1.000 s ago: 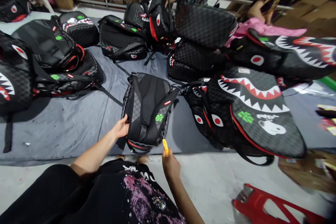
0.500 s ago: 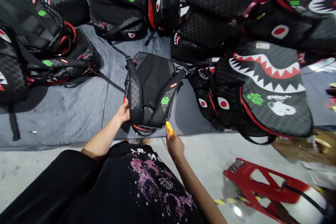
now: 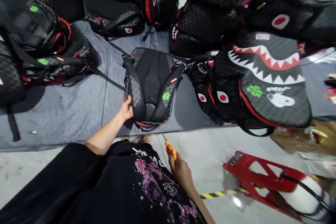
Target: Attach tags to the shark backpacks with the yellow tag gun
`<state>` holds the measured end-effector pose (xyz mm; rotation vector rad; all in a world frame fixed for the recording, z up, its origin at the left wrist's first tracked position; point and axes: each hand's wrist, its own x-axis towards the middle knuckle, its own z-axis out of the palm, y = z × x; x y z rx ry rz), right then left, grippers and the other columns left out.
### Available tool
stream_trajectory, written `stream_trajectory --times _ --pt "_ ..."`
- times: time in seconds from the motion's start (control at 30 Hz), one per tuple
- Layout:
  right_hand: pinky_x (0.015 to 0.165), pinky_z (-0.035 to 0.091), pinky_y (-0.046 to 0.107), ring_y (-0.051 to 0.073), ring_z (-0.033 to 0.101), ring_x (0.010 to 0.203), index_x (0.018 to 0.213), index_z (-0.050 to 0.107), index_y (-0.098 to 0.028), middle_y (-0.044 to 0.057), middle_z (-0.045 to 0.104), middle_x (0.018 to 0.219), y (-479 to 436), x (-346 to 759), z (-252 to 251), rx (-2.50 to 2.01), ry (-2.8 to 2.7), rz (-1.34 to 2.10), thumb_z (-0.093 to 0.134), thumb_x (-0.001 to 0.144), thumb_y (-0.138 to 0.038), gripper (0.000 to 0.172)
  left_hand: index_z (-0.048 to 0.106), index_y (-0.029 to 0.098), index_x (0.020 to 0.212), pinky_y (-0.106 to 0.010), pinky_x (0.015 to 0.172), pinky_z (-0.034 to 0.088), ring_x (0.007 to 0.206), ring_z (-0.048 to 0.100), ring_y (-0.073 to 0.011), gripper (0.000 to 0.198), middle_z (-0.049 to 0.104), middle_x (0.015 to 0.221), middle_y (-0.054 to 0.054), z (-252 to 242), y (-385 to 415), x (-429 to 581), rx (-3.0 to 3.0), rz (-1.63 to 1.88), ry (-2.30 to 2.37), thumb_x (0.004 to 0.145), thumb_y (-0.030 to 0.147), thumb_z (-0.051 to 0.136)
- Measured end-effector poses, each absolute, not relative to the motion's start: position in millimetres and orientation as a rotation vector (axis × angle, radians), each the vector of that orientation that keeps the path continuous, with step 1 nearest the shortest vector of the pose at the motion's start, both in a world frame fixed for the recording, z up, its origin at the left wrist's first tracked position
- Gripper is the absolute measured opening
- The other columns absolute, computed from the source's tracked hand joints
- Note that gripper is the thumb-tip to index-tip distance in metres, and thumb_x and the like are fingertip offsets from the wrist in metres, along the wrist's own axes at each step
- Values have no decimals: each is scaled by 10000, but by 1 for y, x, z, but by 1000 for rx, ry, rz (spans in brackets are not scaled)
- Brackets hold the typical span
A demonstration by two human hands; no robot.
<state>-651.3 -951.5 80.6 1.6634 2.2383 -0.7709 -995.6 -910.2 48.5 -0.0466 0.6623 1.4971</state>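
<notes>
the left hand [image 3: 126,110] curls its fingers around the side edge of a black backpack [image 3: 151,87], which lies strap-side up on a wrinkled grey cloth [image 3: 65,112]; its back panel is padded mesh, its sides checkered, with a green logo on one strap. the right hand [image 3: 181,171] is closed on a small orange-handled tool [image 3: 171,150], held over the pale concrete floor, apart from the bag. shark-mouth backpacks [image 3: 265,80] pile around, and a red plastic stool [image 3: 257,178] lies tipped at right.

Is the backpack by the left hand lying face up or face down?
Face down: the backpack shows its back panel and shoulder straps, left hand at its side.
</notes>
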Motion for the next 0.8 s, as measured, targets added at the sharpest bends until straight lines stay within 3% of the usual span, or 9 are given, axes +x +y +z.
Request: stream_trajectory --times 0.17,0.3,0.4,0.47,0.5,0.6,0.73,0.8 --pt "592 361 267 250 723 826 1120 561 -184 106 751 893 -949 -683 67 1433 2294 -729 390 1002 -275 227 594 73 1231 -445 965 504 1055 681 -299 680 732 1048 -179 67 -912 -985 74 1377 811 889 646 463" --pt "633 412 298 276 722 882 1068 548 -198 112 754 936 -931 -691 68 1518 2206 -731 293 1028 -332 291 490 114 1358 -509 1011 453 1183 607 -326 646 641 1258 -209 77 -938 -963 419 1362 1544 882 550 537" --pt "687 446 301 267 714 949 1099 554 -195 123 751 986 -931 -691 70 1489 2195 -805 301 1029 -338 299 326 216 1498 -540 1158 265 1446 312 -327 726 325 1570 -173 73 -958 -931 1240 1282 2115 855 378 619" --pt "718 462 313 279 710 976 1129 558 -183 140 747 1006 -932 -692 68 1509 2162 -804 297 1030 -355 328 250 267 1535 -563 1194 142 1508 112 -334 844 119 1641 -138 64 -957 -911 1857 910 2140 807 291 676" --pt "738 469 322 288 707 990 1147 557 -173 151 745 1015 -932 -691 65 1537 2139 -796 287 1031 -363 350 227 265 1543 -581 1193 111 1511 78 -345 895 86 1644 -146 58 -952 -904 2050 694 2105 784 269 702" --pt "816 476 319 282 679 1077 1210 549 -153 162 734 1071 -929 -686 54 1586 2109 -909 264 1033 -382 407 179 212 1556 -626 1170 91 1497 105 -394 1010 122 1622 -218 41 -929 -897 2237 285 2119 739 309 766" --pt "868 478 295 269 644 1151 1255 545 -142 171 717 1126 -926 -673 37 1648 2101 -1105 264 1018 -420 461 123 236 1564 -670 1121 140 1458 205 -442 1016 184 1596 -255 31 -912 -907 2282 184 2128 772 442 725" --pt "853 491 290 268 658 1124 1227 566 -151 159 724 1104 -927 -667 31 1647 2136 -1182 274 1004 -446 471 74 233 1569 -662 1097 193 1419 305 -430 953 275 1560 -267 29 -909 -911 2293 156 2090 827 365 656"
